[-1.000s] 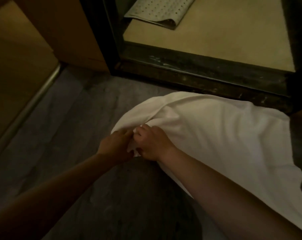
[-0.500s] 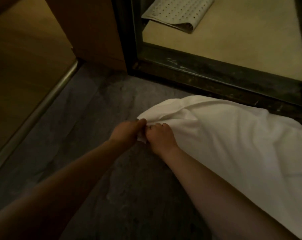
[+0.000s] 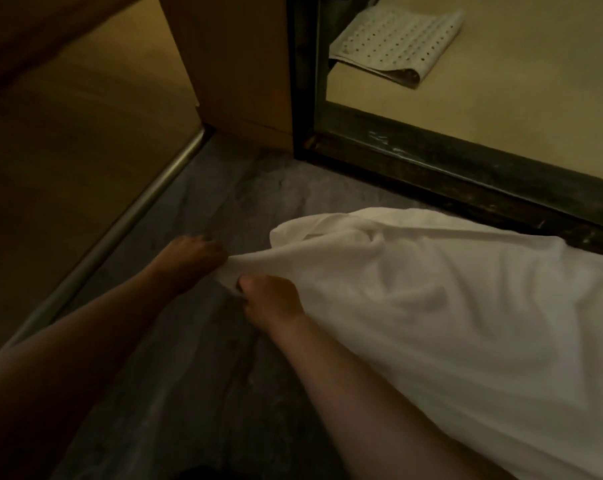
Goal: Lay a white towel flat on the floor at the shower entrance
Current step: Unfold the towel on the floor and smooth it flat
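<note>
A white towel lies rumpled on the grey floor, its far edge against the dark shower threshold. My left hand pinches the towel's left corner, which is drawn out into a stretched point. Just beside it, my right hand grips the same bunched edge from the near side. Folds still run across the towel's middle, and its right end passes out of the frame.
A folded perforated bath mat lies on the beige shower floor beyond the threshold. A wooden panel stands left of the entrance. A metal floor strip runs diagonally at the left, beside a wooden floor.
Both hands have drawn the towel's left corner further left across the floor, stretching it out. The hands, close together before, have spread slightly apart.
</note>
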The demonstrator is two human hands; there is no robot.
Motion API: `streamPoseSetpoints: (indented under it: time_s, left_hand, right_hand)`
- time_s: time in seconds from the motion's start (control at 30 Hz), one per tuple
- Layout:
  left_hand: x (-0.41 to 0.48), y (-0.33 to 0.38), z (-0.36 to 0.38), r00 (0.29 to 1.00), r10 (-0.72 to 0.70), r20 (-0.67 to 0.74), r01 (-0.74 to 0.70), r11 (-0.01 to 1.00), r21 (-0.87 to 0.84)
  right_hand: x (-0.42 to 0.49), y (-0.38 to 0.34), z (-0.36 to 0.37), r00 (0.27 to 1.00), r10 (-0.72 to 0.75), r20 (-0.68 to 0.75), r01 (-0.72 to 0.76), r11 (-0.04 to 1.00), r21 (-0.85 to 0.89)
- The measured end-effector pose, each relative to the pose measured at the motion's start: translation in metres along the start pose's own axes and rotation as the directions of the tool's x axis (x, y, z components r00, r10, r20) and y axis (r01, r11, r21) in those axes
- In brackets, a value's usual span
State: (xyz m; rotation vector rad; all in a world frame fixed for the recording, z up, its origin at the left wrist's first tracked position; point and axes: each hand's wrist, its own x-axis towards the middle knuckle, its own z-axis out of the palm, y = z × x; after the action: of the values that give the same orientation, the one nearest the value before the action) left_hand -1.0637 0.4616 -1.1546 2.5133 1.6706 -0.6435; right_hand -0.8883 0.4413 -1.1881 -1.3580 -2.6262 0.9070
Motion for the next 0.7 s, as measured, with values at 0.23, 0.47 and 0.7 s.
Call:
streamPoseSetpoints:
  time_s: [0.23,0.47,0.7]
  left_hand:
    - [-0.003,0.034,0.026,0.993,0.063,0.104,-0.08,0.983,0.164]
    - [0.008,0.057,0.022,0.979,0.159,0.128,-0.176,0.976,0.128]
    - [0.015,0.062,0.031,0.903,0.346,0.253,-0.379,0.921,0.095]
  right_hand:
    - [-0.044,0.021,0.025,0.997,0.069,-0.041,-0.069,0.998,0.0]
    - [-0.069,0.049,0.027,0.998,0.055,0.002,-0.055,0.991,-0.12]
    - [-0.068,0.047,0.04,0.996,0.05,0.078,-0.041,0.992,-0.117]
